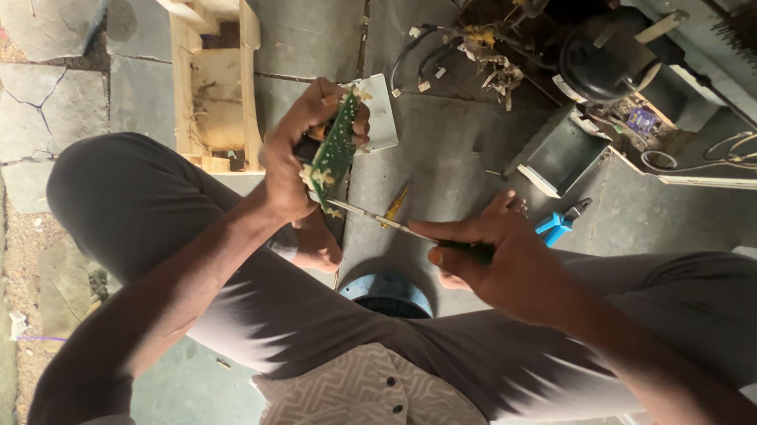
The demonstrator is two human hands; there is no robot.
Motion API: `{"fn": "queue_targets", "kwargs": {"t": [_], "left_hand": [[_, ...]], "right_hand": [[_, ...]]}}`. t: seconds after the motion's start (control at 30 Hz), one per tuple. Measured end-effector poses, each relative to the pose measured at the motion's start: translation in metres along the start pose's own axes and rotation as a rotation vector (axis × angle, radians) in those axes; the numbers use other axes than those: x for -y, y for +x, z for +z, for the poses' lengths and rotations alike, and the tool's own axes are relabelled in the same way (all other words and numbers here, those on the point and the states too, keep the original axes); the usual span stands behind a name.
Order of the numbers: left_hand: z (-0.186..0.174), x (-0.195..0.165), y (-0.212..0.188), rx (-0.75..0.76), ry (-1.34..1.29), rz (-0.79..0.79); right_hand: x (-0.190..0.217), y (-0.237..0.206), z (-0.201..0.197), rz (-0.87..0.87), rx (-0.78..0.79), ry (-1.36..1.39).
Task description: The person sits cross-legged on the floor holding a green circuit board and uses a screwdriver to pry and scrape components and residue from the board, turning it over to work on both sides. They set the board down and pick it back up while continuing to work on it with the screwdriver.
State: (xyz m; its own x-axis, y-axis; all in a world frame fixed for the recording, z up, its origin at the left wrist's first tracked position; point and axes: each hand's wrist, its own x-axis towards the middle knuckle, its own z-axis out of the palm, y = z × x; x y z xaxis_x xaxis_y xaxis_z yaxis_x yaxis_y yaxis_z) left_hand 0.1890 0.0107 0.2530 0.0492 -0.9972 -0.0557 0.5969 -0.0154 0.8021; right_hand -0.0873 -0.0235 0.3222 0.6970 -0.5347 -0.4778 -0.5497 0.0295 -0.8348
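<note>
My left hand grips a green circuit board and holds it upright on edge above my knees. In my right hand is a thin screwdriver with a dark handle. Its metal shaft points left, and its tip touches the lower edge of the board. I am squatting in dark grey trousers over a grey stone floor.
A small open wooden box lies on the floor beyond my left hand. Blue-handled pliers and a yellow-handled tool lie near my feet. A grey metal cover, a black compressor and loose wires sit at the far right. A blue round rim shows between my legs.
</note>
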Motion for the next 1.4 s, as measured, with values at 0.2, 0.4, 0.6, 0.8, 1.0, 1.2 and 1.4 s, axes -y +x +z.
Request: {"fn": "queue_targets", "kwargs": {"t": [0.2, 0.4, 0.6, 0.8, 1.0, 1.2, 1.4], "left_hand": [[-0.001, 0.002, -0.010, 0.042, -0.025, -0.046], [-0.005, 0.007, -0.012, 0.064, 0.103, 0.048], [-0.002, 0.003, 0.000, -0.041, -0.215, -0.145], [-0.001, -0.001, 0.001, -0.073, -0.178, -0.143], [-0.006, -0.003, 0.000, -0.055, -0.125, -0.126], [-0.014, 0.002, -0.001, -0.034, -0.025, -0.043], [-0.017, 0.004, 0.000, -0.033, -0.026, -0.058]], "right_hand": [[-0.006, -0.006, 0.005, -0.414, -0.151, -0.308], [-0.013, -0.009, 0.012, -0.308, -0.121, -0.181], [-0.023, -0.006, 0.015, -0.709, -0.322, -0.838], [-0.027, -0.005, 0.017, -0.770, -0.372, -1.070], [-0.023, -0.006, 0.021, -0.639, -0.231, -0.481], [-0.020, 0.011, 0.014, 0.320, 0.135, 0.458], [-0.026, 0.014, 0.013, 0.201, 0.135, 0.219]]}}
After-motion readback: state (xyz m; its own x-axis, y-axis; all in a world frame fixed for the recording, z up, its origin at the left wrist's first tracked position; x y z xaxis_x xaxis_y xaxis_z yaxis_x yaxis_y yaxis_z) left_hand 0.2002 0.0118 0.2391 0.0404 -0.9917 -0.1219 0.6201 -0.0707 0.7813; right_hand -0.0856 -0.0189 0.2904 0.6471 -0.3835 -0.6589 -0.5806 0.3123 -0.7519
